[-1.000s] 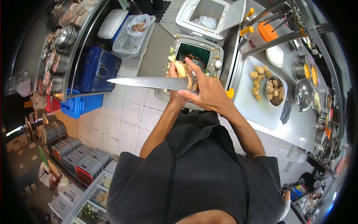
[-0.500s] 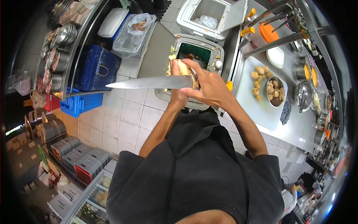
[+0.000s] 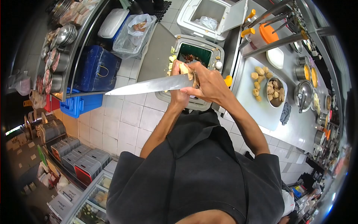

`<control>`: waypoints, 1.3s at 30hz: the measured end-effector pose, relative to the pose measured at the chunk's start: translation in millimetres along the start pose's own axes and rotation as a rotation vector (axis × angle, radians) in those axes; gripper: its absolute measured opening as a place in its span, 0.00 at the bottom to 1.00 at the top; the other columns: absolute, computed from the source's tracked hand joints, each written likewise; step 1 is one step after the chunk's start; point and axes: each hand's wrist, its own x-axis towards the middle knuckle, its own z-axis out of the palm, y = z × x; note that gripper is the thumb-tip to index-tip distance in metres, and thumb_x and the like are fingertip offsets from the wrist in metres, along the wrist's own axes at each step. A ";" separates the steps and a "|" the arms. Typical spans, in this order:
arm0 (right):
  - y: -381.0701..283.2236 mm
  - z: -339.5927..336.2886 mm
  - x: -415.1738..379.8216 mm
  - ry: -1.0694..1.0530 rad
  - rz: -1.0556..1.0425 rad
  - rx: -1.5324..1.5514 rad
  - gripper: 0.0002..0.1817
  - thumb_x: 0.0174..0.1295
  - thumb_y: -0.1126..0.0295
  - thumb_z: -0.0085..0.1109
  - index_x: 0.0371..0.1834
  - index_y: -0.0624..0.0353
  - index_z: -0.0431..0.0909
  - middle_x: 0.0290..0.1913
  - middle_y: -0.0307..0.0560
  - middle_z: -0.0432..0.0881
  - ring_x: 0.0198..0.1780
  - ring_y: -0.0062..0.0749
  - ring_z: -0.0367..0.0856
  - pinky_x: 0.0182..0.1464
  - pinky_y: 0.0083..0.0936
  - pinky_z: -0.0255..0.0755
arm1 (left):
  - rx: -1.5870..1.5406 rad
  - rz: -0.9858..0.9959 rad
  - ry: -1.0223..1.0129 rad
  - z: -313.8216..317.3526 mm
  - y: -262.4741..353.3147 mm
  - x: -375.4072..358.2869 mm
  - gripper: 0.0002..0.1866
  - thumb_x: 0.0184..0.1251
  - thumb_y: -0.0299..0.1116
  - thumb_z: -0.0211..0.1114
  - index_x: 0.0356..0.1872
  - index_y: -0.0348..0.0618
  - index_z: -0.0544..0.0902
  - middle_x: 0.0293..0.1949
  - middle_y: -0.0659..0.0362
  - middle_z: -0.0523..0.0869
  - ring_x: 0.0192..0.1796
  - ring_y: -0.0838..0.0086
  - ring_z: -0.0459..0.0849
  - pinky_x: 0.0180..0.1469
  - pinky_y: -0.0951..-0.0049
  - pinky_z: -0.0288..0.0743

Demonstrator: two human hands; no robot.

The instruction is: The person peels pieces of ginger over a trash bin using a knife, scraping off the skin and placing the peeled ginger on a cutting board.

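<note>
My right hand (image 3: pixel 211 83) is wrapped round the handle end of a large chef's knife (image 3: pixel 149 86), its long blade pointing left. In my left hand (image 3: pixel 179 98) is a partly peeled, pale yellow piece of ginger (image 3: pixel 183 68), held upright against the knife's heel. Brown peel clings near the blade. Both hands are above an open bin (image 3: pixel 219 52) with a green inside and scraps in it. How the left fingers lie behind the blade is partly hidden.
To the right, peeled pieces (image 3: pixel 256 84) and a metal bowl of knobbly ginger (image 3: pixel 270 98) sit on a white cutting board (image 3: pixel 246 100). A grey cloth (image 3: pixel 285 113) lies beside it. A second open white bin (image 3: pixel 186 18) stands ahead; a blue box (image 3: pixel 95 71) is left.
The knife blade has turned to show more of its flat side and its heel has risen slightly. My right hand has rolled a little over the ginger.
</note>
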 end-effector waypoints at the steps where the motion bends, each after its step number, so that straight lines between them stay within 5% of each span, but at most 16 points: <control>1: 0.0 0.6 -0.7 0.001 0.002 0.000 0.43 0.52 0.32 0.65 0.55 0.62 0.71 0.35 0.59 0.83 0.29 0.52 0.83 0.31 0.38 0.76 | 0.172 0.034 0.024 -0.7 1.2 0.4 0.17 0.83 0.50 0.38 0.43 0.50 0.67 0.40 0.66 0.71 0.45 0.82 0.73 0.53 0.74 0.71; 3: 0.5 2.7 -2.0 0.017 -0.006 -0.011 0.43 0.52 0.29 0.61 0.50 0.61 0.74 0.34 0.51 0.79 0.26 0.49 0.80 0.27 0.38 0.72 | 0.219 0.038 0.043 -2.4 1.4 0.0 0.16 0.83 0.49 0.39 0.44 0.49 0.67 0.40 0.66 0.71 0.45 0.82 0.73 0.53 0.74 0.71; 14: -1.0 4.1 3.8 0.031 0.000 -0.045 0.35 0.55 0.34 0.63 0.39 0.60 0.70 0.29 0.49 0.73 0.25 0.44 0.75 0.28 0.37 0.70 | 0.255 0.116 0.056 -4.6 -2.4 -0.9 0.15 0.83 0.48 0.40 0.46 0.48 0.68 0.40 0.65 0.71 0.45 0.82 0.73 0.50 0.77 0.71; 16: -2.0 2.5 5.1 0.024 0.021 -0.035 0.34 0.56 0.35 0.63 0.39 0.59 0.70 0.28 0.49 0.72 0.25 0.44 0.75 0.27 0.37 0.70 | 0.153 -0.014 0.102 -4.6 -1.2 -0.5 0.16 0.83 0.48 0.42 0.47 0.47 0.68 0.42 0.65 0.72 0.47 0.82 0.73 0.51 0.75 0.72; 23: 2.2 -3.0 13.7 -0.045 0.022 -0.040 0.38 0.56 0.35 0.61 0.60 0.53 0.71 0.37 0.53 0.82 0.30 0.49 0.82 0.31 0.38 0.74 | -0.069 -0.125 0.236 9.4 5.4 -9.5 0.25 0.79 0.54 0.49 0.59 0.43 0.66 0.51 0.60 0.73 0.57 0.74 0.75 0.62 0.69 0.72; 27: 7.5 -8.0 17.1 -0.158 -0.092 0.041 0.41 0.58 0.33 0.59 0.68 0.47 0.69 0.38 0.55 0.84 0.30 0.50 0.84 0.32 0.38 0.76 | 0.189 0.046 0.055 -25.9 -16.9 -12.1 0.41 0.65 0.64 0.62 0.64 0.41 0.62 0.54 0.57 0.72 0.59 0.72 0.75 0.63 0.66 0.72; 31: 3.1 -16.8 21.3 -0.239 -0.056 0.096 0.38 0.55 0.38 0.64 0.66 0.46 0.70 0.46 0.54 0.84 0.33 0.52 0.83 0.35 0.40 0.76 | 0.390 0.014 0.052 -30.3 -16.1 -11.8 0.44 0.61 0.68 0.63 0.62 0.39 0.63 0.53 0.58 0.73 0.58 0.74 0.75 0.60 0.67 0.74; 35: 14.1 -9.4 23.6 -0.203 -0.127 0.082 0.37 0.55 0.38 0.65 0.61 0.49 0.71 0.43 0.54 0.84 0.31 0.51 0.83 0.34 0.38 0.75 | 0.183 -0.122 0.073 -2.5 3.6 -19.6 0.43 0.62 0.69 0.61 0.60 0.38 0.65 0.53 0.58 0.73 0.57 0.76 0.75 0.58 0.70 0.73; 39: 2.0 -22.0 23.6 -0.252 -0.101 0.078 0.42 0.57 0.30 0.59 0.58 0.58 0.72 0.34 0.59 0.84 0.28 0.52 0.83 0.31 0.40 0.74 | 0.440 -0.050 0.122 1.4 19.8 -10.0 0.46 0.60 0.74 0.59 0.55 0.35 0.69 0.48 0.58 0.76 0.50 0.76 0.78 0.52 0.72 0.76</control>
